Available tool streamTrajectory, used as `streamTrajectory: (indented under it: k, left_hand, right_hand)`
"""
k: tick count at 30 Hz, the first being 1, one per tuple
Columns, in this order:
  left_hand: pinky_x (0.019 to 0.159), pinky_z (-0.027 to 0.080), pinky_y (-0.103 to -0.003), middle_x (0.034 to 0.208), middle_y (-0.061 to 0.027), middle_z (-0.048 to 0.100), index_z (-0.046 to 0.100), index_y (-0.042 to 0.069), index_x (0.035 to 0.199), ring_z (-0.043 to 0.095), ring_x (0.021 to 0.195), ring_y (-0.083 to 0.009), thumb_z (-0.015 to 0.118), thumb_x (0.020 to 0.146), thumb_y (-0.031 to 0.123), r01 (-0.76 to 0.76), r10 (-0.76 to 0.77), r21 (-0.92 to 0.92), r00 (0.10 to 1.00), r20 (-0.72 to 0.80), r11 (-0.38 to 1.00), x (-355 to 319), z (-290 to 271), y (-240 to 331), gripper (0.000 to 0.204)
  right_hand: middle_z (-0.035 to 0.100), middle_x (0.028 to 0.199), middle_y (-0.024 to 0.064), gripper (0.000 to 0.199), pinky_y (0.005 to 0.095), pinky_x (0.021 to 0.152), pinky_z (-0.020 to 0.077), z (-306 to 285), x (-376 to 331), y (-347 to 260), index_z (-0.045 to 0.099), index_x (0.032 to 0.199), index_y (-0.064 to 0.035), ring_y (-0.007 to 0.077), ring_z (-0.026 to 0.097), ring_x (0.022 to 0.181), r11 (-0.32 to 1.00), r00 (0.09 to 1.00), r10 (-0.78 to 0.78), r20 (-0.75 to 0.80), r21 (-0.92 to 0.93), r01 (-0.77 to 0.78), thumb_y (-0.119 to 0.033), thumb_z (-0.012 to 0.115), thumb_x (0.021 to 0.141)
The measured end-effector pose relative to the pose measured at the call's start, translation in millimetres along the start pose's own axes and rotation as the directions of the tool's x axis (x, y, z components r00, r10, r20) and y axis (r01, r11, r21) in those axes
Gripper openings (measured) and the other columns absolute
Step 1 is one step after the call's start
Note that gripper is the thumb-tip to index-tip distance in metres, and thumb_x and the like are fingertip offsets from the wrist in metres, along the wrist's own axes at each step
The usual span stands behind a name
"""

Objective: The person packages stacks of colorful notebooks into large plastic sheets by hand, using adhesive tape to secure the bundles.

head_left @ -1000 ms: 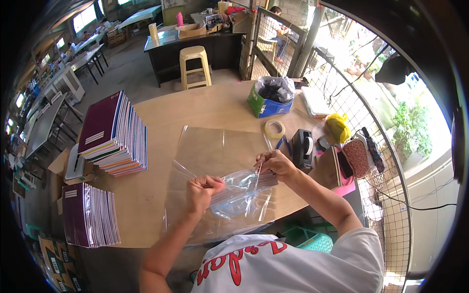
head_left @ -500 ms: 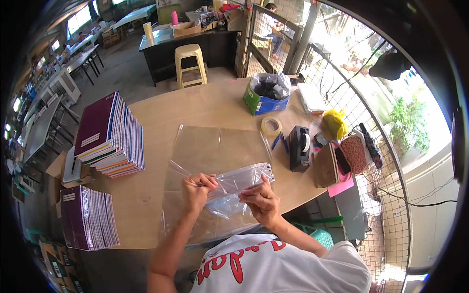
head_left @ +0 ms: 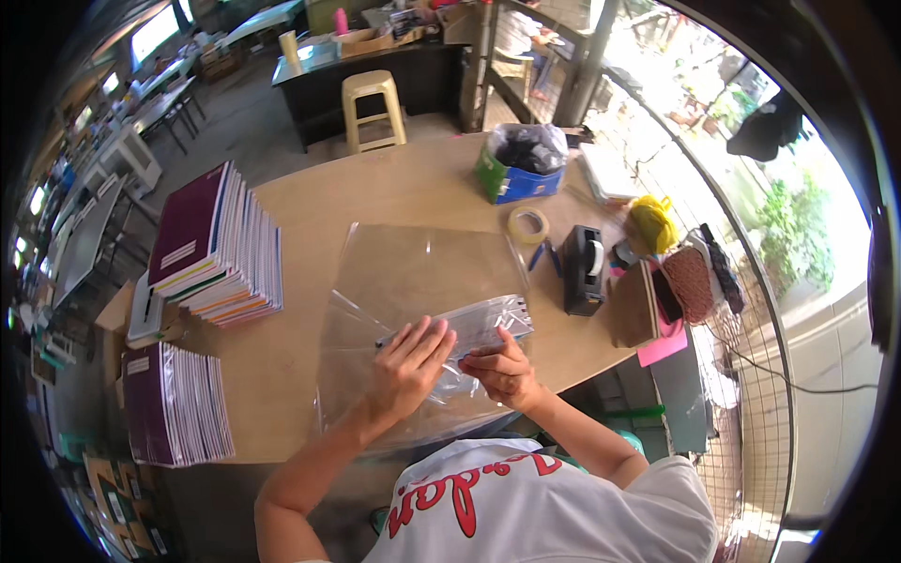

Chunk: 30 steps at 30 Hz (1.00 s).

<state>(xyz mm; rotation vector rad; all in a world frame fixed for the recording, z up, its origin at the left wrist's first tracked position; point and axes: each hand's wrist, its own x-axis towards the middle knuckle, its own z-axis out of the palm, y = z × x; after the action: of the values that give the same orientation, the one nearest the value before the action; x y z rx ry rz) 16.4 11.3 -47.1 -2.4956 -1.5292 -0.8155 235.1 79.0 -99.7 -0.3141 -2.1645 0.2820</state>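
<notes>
Under the open, flat left hand (head_left: 408,368) and just beyond the half-curled right hand (head_left: 507,373), a narrow bundle of clear, shiny plastic (head_left: 481,323) is placed. Whether anything is pinched by the right hand cannot be told. Even pressure should be applied, so that wrinkles are smoothed outward.

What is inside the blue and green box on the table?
Inside the blue and green box, crumpled grey plastic shows at the top, darker in the middle. What lies beneath it is covered.
</notes>
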Motion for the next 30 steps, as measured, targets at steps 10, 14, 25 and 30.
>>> streamTrajectory:
  k: [10,14,25,30]
  left_hand:
    - [0.097,0.050,-0.044,0.124,-0.0092,0.067,0.071,0.008,0.117,0.064,0.114,-0.0328,0.073,0.083,0.015,-0.037,0.045,0.058,0.990,-0.137,0.998,6.9,18.1,3.1,0.035]
    - [0.095,0.051,-0.043,0.122,-0.0068,0.069,0.073,0.009,0.112,0.066,0.112,-0.0318,0.075,0.082,0.015,-0.027,0.038,0.077,0.989,-0.146,0.997,1.2,14.4,-0.3,0.030]
    - [0.092,0.052,-0.041,0.120,-0.0054,0.070,0.073,0.009,0.113,0.067,0.110,-0.0304,0.078,0.079,0.012,-0.032,0.050,0.116,0.986,-0.156,0.993,1.0,15.8,-0.1,0.034]
    - [0.091,0.052,-0.039,0.118,-0.0042,0.070,0.073,0.012,0.113,0.068,0.107,-0.0290,0.068,0.085,0.012,-0.018,0.043,0.119,0.977,-0.210,0.993,-4.6,21.4,-5.3,0.028]
  right_hand:
    - [0.062,0.064,0.0092,0.023,0.0346,0.063,0.0502,-151.8,-154.3,230.7,0.073,0.083,-0.0002,0.0192,0.062,0.062,0.034,-0.021,0.919,-0.394,0.133,-0.990,-0.021,0.080,0.076]
    - [0.063,0.057,0.0098,0.034,0.0363,0.061,0.0488,-137.2,-136.6,241.9,0.075,0.076,0.0002,0.0182,0.062,0.057,-0.237,-0.250,0.968,0.013,0.369,-0.899,-0.033,0.080,0.076]
    - [0.059,0.071,0.0047,0.019,0.0283,0.063,0.0497,-20.9,-174.8,115.0,0.064,0.085,-0.0052,0.0138,0.055,0.066,-0.178,-0.134,0.977,0.163,0.978,-0.105,-0.020,0.064,0.096]
    - [0.060,0.064,0.0075,0.026,0.0262,0.049,0.0422,-36.9,16.3,-48.8,0.061,0.074,0.0009,0.0141,0.054,0.053,0.112,0.380,0.922,0.076,0.886,-0.450,-0.014,0.064,0.095]
